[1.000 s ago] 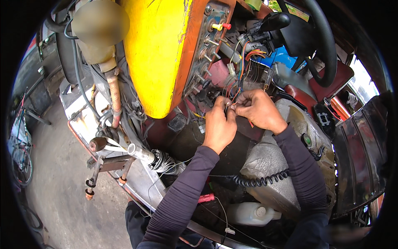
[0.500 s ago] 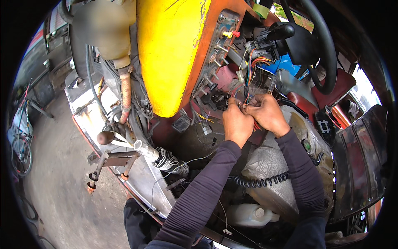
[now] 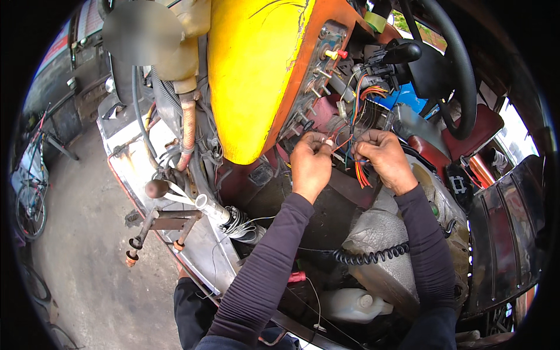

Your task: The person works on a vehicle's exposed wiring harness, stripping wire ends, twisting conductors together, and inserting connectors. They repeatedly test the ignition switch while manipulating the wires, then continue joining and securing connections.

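Observation:
Thin coloured wires run down from the steering column between my hands, with a bunch of orange and red wire ends (image 3: 363,175) hanging below. My left hand (image 3: 311,166) has thumb and fingers closed in a pinch on a wire; a small pale-and-red tip shows at the fingertips. To the right of the bunch, my right hand (image 3: 386,162) is pinched shut around a thin wire, most of it hidden by the fingers. A white connector (image 3: 342,109) hangs on the wires just above. The two hands are apart, with the bundle between them.
A black steering wheel (image 3: 464,76) stands at upper right. Left of the wires are a switch panel (image 3: 321,81) and a yellow cover (image 3: 251,76). A coiled black cable (image 3: 373,256) crosses below my right forearm, above a white jug (image 3: 353,305). A knobbed lever (image 3: 156,188) stands left.
My hands, together at the wires before, have drawn apart; the left has moved left. The orange and red wire ends now show between them. A red object has come into view beside my left forearm.

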`<state>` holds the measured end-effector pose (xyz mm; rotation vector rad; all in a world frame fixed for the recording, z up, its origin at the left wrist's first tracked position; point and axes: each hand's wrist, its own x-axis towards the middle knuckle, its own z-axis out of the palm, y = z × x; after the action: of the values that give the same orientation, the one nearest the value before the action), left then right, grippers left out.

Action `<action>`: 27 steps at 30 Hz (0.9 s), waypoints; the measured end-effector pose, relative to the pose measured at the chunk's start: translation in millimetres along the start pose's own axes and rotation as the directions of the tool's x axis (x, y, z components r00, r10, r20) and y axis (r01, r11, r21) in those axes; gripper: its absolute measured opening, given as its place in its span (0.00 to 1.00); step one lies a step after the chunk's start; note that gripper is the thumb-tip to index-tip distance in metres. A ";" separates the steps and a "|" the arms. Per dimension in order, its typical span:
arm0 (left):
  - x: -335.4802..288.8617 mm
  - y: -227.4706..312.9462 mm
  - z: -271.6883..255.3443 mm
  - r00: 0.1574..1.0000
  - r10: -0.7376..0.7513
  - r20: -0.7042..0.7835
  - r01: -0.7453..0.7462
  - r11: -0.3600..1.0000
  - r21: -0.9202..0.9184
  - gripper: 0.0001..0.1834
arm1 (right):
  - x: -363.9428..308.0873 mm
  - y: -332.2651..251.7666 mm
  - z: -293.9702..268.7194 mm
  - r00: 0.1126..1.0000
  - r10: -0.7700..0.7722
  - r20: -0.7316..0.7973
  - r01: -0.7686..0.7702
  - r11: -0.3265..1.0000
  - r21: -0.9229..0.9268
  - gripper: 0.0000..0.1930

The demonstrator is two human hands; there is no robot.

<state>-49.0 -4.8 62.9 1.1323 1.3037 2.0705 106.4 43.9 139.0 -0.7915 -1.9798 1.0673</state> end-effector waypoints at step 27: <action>-25.2 -21.0 -5.2 0.962 0.052 0.268 -0.005 0.985 -0.173 0.04 | -27.4 -29.6 -33.4 0.909 -0.122 0.398 0.375 0.655 -0.656 0.15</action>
<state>-40.2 -16.0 32.9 1.3085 0.9652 1.9225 143.8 22.5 168.9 -0.7104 -2.7571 0.1991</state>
